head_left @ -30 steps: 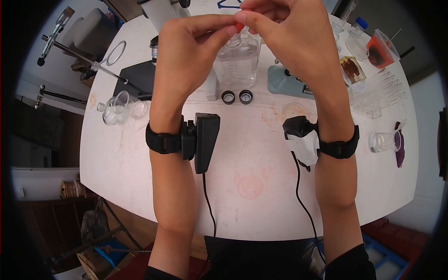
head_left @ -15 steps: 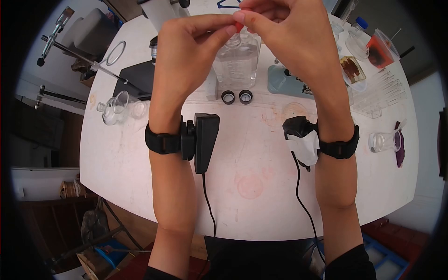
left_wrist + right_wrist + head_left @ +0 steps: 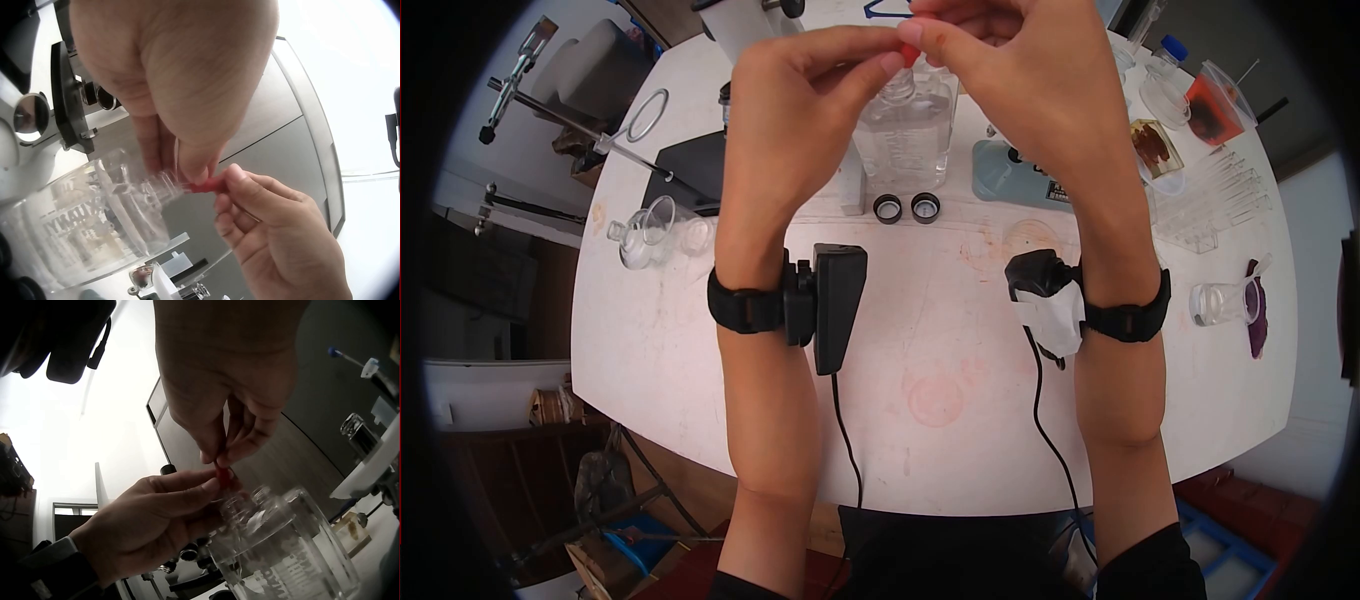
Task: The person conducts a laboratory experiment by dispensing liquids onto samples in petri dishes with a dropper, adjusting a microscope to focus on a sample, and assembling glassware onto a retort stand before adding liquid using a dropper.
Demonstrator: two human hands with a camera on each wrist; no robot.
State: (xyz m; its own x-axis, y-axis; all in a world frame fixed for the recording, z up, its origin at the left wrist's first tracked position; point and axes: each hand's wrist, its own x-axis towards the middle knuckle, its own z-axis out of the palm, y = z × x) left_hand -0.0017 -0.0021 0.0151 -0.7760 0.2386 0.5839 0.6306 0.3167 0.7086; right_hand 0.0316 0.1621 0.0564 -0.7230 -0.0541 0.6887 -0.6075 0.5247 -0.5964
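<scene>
A small red piece (image 3: 910, 55) is pinched between both hands above the neck of a clear glass bottle (image 3: 905, 135). The left hand (image 3: 790, 120) holds its lower part with thumb and fingers, close to the bottle mouth. Thumb and fingers of the right hand (image 3: 1040, 90) pinch its upper end. In the left wrist view the red piece (image 3: 209, 185) lies in line with the neck of the bottle (image 3: 94, 219). The right wrist view shows a second neck (image 3: 261, 495) beside the one under the red piece (image 3: 223, 476). Fingertips partly hide the red piece.
Two black caps (image 3: 907, 208) lie in front of the bottle. A blue-grey device (image 3: 1010, 175) stands to its right. Glass flasks (image 3: 640, 238) and a stand with a ring (image 3: 648, 113) are at left; test tubes (image 3: 1215, 200) and a beaker (image 3: 1220, 304) at right.
The left hand and forearm have shifted slightly left. Both hands keep their pinch on the red piece above the bottle.
</scene>
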